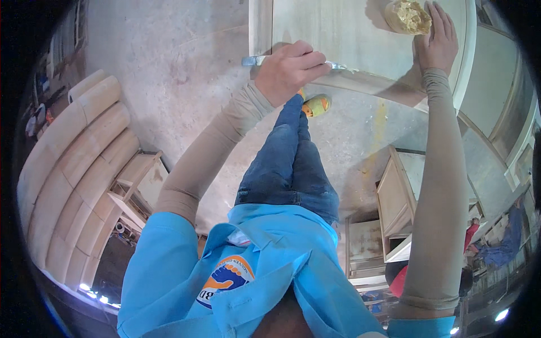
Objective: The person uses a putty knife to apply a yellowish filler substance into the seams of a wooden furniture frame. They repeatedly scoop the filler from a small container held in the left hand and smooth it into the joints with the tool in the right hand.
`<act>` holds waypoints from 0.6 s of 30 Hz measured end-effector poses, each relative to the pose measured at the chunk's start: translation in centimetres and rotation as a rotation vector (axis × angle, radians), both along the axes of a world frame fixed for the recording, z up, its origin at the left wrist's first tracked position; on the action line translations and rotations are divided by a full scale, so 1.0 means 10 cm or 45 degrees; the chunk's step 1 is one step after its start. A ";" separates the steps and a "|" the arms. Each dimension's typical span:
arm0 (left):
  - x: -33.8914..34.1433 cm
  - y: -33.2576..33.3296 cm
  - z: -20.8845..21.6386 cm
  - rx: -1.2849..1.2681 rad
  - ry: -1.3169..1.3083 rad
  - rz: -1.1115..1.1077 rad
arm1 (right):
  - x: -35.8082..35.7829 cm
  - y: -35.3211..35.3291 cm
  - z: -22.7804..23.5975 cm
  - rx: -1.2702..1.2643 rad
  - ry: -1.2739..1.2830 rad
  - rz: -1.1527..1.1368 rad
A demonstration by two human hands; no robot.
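Note:
My left hand (294,66) is closed round a slim tool that looks like a putty knife (255,61). Its pale blue-white end sticks out on the left, and a thin tip shows past my fingers on the right. That tip is close to the lower edge of a pale wooden panel (349,39) with a raised frame. Near the panel's right side, my right hand (439,42) has its fingers stretched out along a tub of lumpy tan paste (410,18), apparently touching it. The thumb is hidden.
A stack of curved wooden pieces (79,163) stands at the left, beside a small wooden frame (138,186). Wooden cabinets (397,203) are at the lower right. Further framed panels (496,84) lie at the far right. Concrete floor (186,73) surrounds my feet.

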State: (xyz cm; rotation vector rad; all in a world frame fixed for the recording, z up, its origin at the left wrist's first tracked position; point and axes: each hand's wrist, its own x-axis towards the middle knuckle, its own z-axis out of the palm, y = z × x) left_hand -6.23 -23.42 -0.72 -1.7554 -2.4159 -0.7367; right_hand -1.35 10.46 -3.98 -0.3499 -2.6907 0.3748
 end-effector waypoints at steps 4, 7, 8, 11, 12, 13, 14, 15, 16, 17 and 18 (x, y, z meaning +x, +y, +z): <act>-0.04 -0.01 0.08 -0.060 -0.107 -0.012 | 0.01 -0.03 0.01 0.013 -0.030 -0.038; -0.12 0.02 0.14 -0.026 -0.239 0.013 | 0.03 -0.01 -0.01 0.006 -0.022 -0.041; -0.14 0.02 0.15 -0.004 -0.277 0.028 | 0.01 -0.04 0.02 -0.020 0.004 -0.032; -0.10 0.03 0.09 -0.047 -0.269 0.030 | 0.00 -0.06 0.02 -0.034 -0.006 -0.020; -0.11 0.03 0.11 -0.072 -0.306 0.009 | 0.00 -0.06 0.02 -0.026 -0.025 -0.019; -0.13 0.03 0.14 -0.098 -0.342 -0.011 | 0.01 -0.06 0.03 -0.031 -0.030 -0.026; -0.16 0.03 0.18 -0.125 -0.377 -0.039 | 0.01 -0.08 0.07 -0.037 -0.034 -0.041; -0.18 0.03 0.18 -0.099 -0.396 -0.029 | 0.02 -0.08 0.09 -0.043 -0.038 -0.056; -0.22 0.03 0.17 -0.073 -0.415 -0.018 | 0.04 -0.07 0.08 -0.038 -0.039 -0.057; -0.23 0.03 0.16 -0.049 -0.430 0.001 | 0.03 -0.05 0.06 -0.035 -0.035 -0.050; -0.23 0.00 0.15 -0.072 -0.462 -0.004 | 0.03 -0.03 0.04 -0.031 -0.033 -0.044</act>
